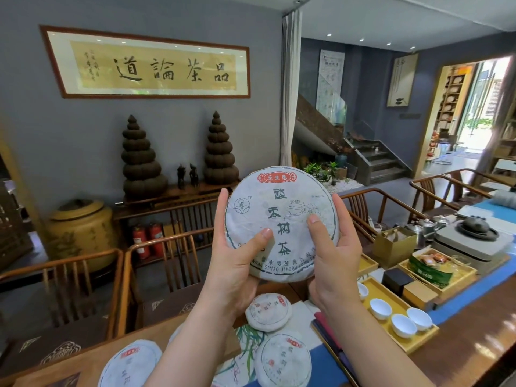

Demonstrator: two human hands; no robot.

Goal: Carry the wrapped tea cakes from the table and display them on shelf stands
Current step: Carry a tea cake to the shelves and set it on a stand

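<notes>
Holding a wrapped tea cake (282,219) upright above the table (460,356), I see my left hand (237,263) and right hand (332,255) gripping its edges, thumbs on its face; three more cakes (283,360) lie below.

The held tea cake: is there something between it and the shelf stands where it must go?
That cannot be settled here. Both the left hand and the right hand hold the tea cake up above the table, but no display stand clearly shows. Shelves appear only far off through the doorway.
</notes>
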